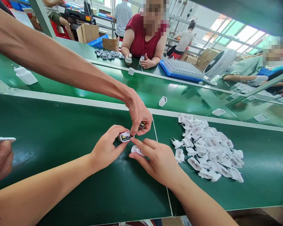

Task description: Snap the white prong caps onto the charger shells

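Observation:
My left hand (109, 144) grips a white charger housing (125, 137) whose open end shows a circuit board inside. In my right hand (155, 158) is a white plug cap (137, 150), pinched between thumb and fingers, with the index fingertip close to the housing's opening. A co-worker's hand (139, 111) reaches in from the upper left; its fingers touch the rim of the housing, and a small circuit board (142, 125) shows in its grasp. To the right of my right hand lies a heap of white plug caps (209, 147), prongs on some of them showing.
Behind a pale rail (85, 102) runs a green conveyor belt (96, 84) carrying a white charger (25, 75) and a charger housing (163, 101). Another hand (1, 161) at the left edge holds a flat white object (2, 140). Across the belt sits a person in red (143, 40) beside a blue tray (181, 70).

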Motion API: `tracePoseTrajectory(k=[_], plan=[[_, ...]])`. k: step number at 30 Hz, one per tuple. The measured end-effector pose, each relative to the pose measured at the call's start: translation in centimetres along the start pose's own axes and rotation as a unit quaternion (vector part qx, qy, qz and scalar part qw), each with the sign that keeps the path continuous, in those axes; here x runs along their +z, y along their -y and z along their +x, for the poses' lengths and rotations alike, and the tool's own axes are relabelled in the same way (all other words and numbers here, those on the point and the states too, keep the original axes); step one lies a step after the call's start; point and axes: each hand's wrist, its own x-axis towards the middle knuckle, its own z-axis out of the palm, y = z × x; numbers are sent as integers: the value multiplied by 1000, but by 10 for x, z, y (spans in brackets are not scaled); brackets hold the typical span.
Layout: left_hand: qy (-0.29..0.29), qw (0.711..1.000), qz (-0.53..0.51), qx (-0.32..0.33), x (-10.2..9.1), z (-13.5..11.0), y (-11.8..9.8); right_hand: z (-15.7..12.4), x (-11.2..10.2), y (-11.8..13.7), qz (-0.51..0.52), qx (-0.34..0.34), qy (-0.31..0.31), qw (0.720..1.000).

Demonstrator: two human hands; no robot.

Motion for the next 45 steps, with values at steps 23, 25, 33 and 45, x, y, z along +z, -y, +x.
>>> tracePoseTrajectory(k=[23,25,33,45], plan=[[-9,1000,-16,14,2,2,-2,10,7,-10,504,288,-9,814],[-6,1000,-23,11,2,2,-3,10,6,-11,491,283,-17,824],[36,997,-39,-60,3,1,-4,6,11,-22,429,275,-39,860],[76,993,-33,-86,2,0,-4,12,10,-23,380,269,-100,879]])
